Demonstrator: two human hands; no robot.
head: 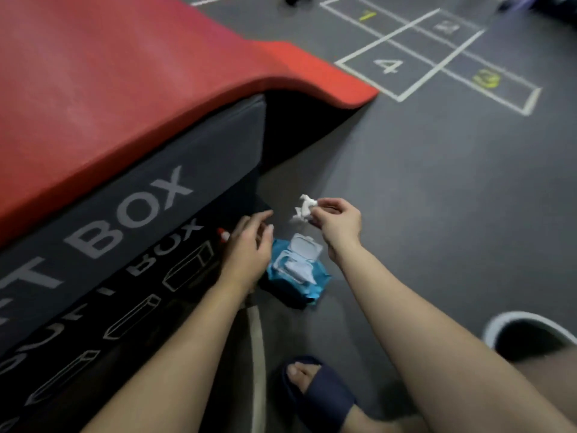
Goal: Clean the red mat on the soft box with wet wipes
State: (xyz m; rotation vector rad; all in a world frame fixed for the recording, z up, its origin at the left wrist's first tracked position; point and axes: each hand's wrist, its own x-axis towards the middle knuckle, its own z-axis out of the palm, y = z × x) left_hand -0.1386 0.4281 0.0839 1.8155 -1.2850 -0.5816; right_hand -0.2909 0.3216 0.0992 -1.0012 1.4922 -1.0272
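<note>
The red mat (109, 98) lay draped over the soft box (134, 214) on the left, its far end curving down to the floor (437, 214). The right hand (338, 221) pinched a crumpled white wet wipe (304, 210) above the floor. The left hand (249, 248) hung with loose fingers, holding nothing, just left of the blue wipes pack (296, 267), which lay on the floor with its white lid flipped up.

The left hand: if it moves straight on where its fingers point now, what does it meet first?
Probably only grey floor. The open left hand points past the soft box corner; the wipe that the right hand pinches lies just right of that line, though depth is unclear.
</note>
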